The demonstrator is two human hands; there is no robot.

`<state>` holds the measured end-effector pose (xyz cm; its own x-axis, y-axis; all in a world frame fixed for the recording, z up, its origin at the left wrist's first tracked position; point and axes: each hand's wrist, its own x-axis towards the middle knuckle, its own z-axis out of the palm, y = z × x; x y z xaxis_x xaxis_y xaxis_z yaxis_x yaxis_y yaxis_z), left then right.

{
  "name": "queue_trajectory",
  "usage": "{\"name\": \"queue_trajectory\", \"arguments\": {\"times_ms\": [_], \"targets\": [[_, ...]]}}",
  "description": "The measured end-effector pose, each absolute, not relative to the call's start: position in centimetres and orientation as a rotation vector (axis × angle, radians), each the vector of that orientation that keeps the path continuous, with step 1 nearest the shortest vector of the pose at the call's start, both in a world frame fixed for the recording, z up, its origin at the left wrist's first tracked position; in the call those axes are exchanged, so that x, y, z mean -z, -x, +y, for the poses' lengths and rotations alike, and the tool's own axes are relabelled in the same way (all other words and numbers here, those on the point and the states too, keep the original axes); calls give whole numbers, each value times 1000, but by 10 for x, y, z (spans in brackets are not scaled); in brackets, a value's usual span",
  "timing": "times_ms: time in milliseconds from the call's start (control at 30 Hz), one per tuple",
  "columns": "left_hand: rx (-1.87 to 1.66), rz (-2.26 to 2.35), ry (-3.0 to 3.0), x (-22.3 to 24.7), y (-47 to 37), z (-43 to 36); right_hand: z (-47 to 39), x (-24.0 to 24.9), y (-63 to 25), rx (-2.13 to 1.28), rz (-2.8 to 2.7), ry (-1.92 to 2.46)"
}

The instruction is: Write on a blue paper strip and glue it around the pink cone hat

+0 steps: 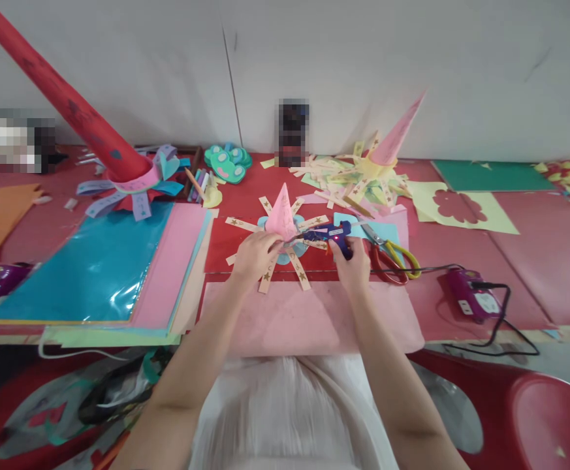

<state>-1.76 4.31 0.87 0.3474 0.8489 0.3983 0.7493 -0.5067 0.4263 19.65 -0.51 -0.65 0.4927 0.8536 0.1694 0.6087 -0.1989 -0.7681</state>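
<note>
A pink paper cone (pixel 281 212) stands upright on a light blue paper base, from which several cream paper strips (pixel 296 266) with gold stars spread outward. My left hand (pixel 255 256) is closed at the lower edge of the cone, its fingertips pinched there; exactly which edge they grip is partly hidden. From the right, my right hand (pixel 352 264) is wrapped round the handle of a blue hot glue gun (pixel 334 232) with a small red light. The gun's nozzle points left and reaches the foot of the cone, close to my left fingertips.
Scissors (pixel 396 256) lie right of the glue gun, with a purple power strip (pixel 471 295) and cord beyond. A stack of coloured paper (pixel 83 267) is at left. Behind stand a tall red cone (pixel 74 111) and another pink cone (pixel 398 134) among paper strips.
</note>
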Motion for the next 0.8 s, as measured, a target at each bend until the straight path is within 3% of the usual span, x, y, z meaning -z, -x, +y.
{"name": "queue_trajectory", "arguments": {"times_ms": [233,800], "targets": [[-849,1561,-2393,-10,18,40,-5,6,-195,-150,-1424,1900],[-613,1635,-2326,-14,16,38,-9,-1,-187,-337,-1510,2124]]}}
